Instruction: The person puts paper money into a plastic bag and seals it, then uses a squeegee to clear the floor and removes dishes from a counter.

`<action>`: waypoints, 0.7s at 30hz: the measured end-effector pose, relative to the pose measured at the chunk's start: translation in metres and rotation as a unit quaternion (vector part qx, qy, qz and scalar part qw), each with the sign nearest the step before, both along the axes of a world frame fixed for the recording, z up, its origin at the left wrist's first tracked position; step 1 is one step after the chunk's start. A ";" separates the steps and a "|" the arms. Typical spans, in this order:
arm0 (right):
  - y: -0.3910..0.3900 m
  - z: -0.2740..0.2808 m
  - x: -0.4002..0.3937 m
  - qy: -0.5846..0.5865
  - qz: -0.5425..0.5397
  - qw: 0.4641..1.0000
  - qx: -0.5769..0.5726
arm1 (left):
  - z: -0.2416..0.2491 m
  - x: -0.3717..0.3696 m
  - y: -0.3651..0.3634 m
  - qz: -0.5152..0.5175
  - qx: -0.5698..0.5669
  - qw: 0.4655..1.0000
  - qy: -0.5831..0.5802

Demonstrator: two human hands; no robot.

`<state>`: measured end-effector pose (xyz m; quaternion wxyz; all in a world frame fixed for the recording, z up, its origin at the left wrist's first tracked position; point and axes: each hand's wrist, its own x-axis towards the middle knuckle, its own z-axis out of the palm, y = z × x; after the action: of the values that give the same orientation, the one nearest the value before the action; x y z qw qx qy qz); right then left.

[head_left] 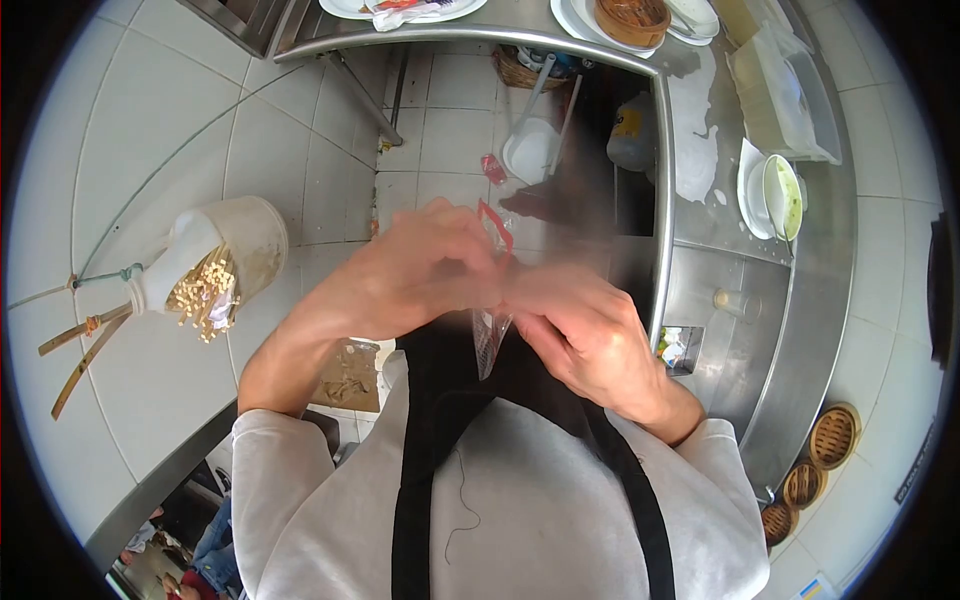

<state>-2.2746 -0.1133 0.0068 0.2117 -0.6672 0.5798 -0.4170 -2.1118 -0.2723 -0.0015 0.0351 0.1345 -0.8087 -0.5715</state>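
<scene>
A small clear plastic bag (490, 345) with a red strip along its upper part hangs in front of the dark apron (440, 370). My left hand (425, 265) pinches it from the left, fingers curled and partly smeared by motion. From the other side my right hand (590, 330) grips the same bag, thumb bent and fingertips hidden behind the knuckles. Both hands meet at chest height, close together. Whatever the bag may contain is too blurred to make out.
On the right, a steel counter (690, 150) carries a bowl with green residue (782, 197) and a plastic bin (785, 95). Bamboo steamers (834, 436) stand lower right. A cut jug of sticks (245, 240) hangs on the left wall. A white scoop-like object (532, 150) lies below.
</scene>
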 end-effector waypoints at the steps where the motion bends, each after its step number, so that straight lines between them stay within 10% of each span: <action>1: 0.000 0.000 0.000 -0.006 -0.002 1.000 0.008 | 0.001 0.001 0.001 0.002 -0.047 0.999 -0.004; 21: -0.004 0.012 -0.017 -0.030 0.079 0.996 0.021 | -0.001 -0.006 -0.014 -0.091 0.132 0.987 -0.031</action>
<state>-2.2913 -0.1173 0.0188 0.2752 -0.6935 0.5274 -0.4064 -2.1175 -0.2859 -0.0024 -0.0597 0.0815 -0.7359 -0.6695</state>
